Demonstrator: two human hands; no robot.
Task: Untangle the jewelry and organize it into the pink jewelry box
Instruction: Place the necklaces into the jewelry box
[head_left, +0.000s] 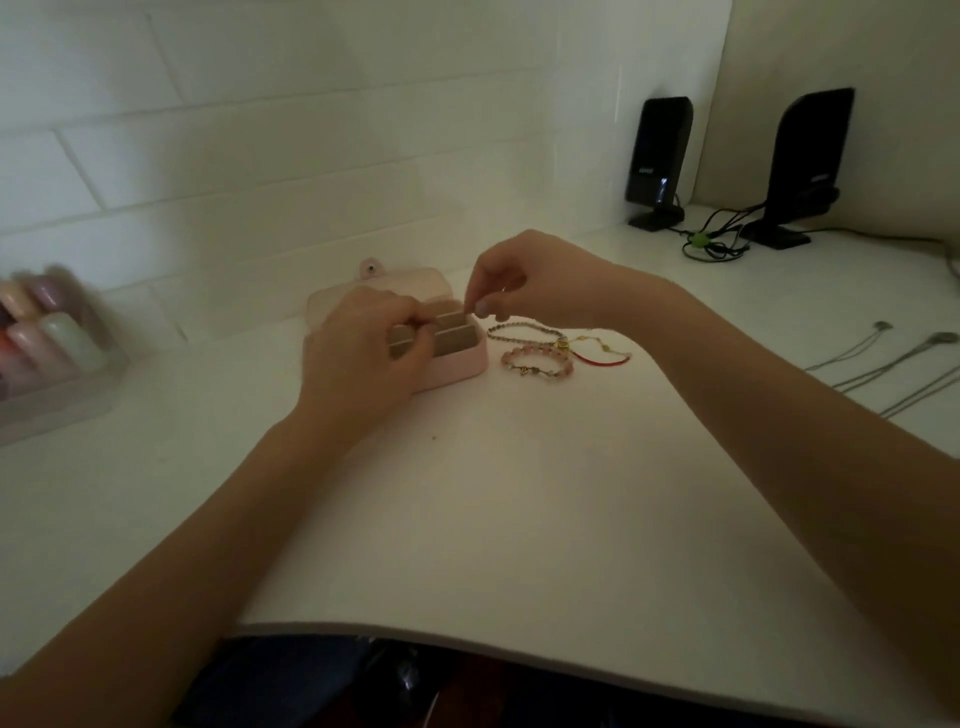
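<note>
A pink box (457, 366) sits open on a white desk (467, 493), with its lid (332, 306) tipped back toward the wall. Inside are little walls that split it into parts.

The left hand (363, 348) lies over the left side of the box. Its fingers are curled down at the box's parts, but I cannot tell if they hold anything. The right hand (519, 283) is up over the back right corner of the box. Its thumb and finger are pressed together in a pinch, as if on something very thin. It is too small to see what.

Just to the right of the box lie the bracelets. A dark bead one (524, 332) is at the back. A pink bead one (537, 362) is in front. A red string one (597, 357) lies beside them, touching.

Far right on the desk are thin silver chains (883, 364). Two black speakers (660, 156) stand at the back with wires (714, 241). On the left is a clear tray of bottles (47, 332), all blurry.
</note>
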